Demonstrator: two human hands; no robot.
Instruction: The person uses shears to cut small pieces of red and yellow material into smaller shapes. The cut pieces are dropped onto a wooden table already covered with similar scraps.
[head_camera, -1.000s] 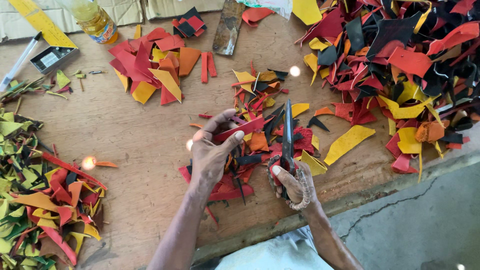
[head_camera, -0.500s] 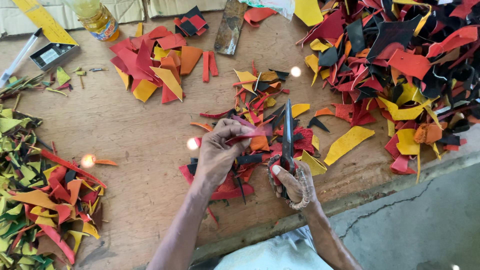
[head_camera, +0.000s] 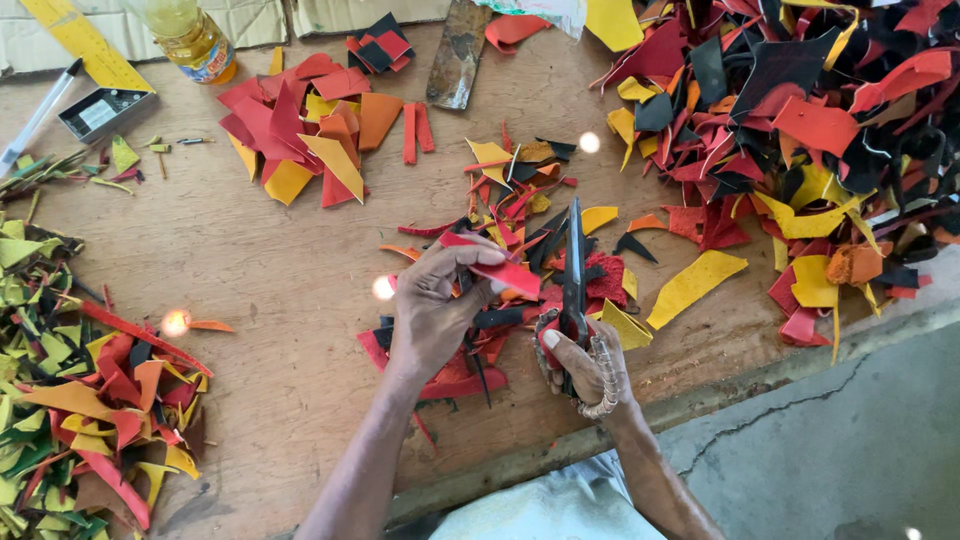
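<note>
On the wooden table (head_camera: 290, 270), near its front edge, I log the following.

Left hand (head_camera: 435, 310): fingers curled closed, pinching a red scrap (head_camera: 495, 268) that sticks out toward 2 o'clock from the fingertips, lying almost level.

Right hand (head_camera: 585, 365): closed around the handles of dark scissors (head_camera: 574, 265), which are wrapped in pale cord. The blades point to 12 o'clock and sit together, just right of the red scrap; I cannot tell whether they touch it.

Directly beneath and around both hands: a small heap of cuttings (head_camera: 530, 215) in red, black, orange and yellow.

At 3 o'clock from the scissors: a long yellow strip (head_camera: 697, 287), lying flat, apart from the heaps.

At 1 to 2 o'clock: a large pile of offcuts (head_camera: 800, 110), red, black and yellow, reaching the table's right edge.

At 10 to 11 o'clock: a stack of flat red and orange pieces (head_camera: 300, 130), with a bottle of yellow liquid (head_camera: 195, 40) behind it.

At 8 to 9 o'clock: a pile of green, yellow and red trimmings (head_camera: 70, 390) along the left edge.

At 10 o'clock, far corner: a small metal box (head_camera: 100, 112), a pen (head_camera: 40, 115) and a yellow ruler (head_camera: 85, 45).
</note>
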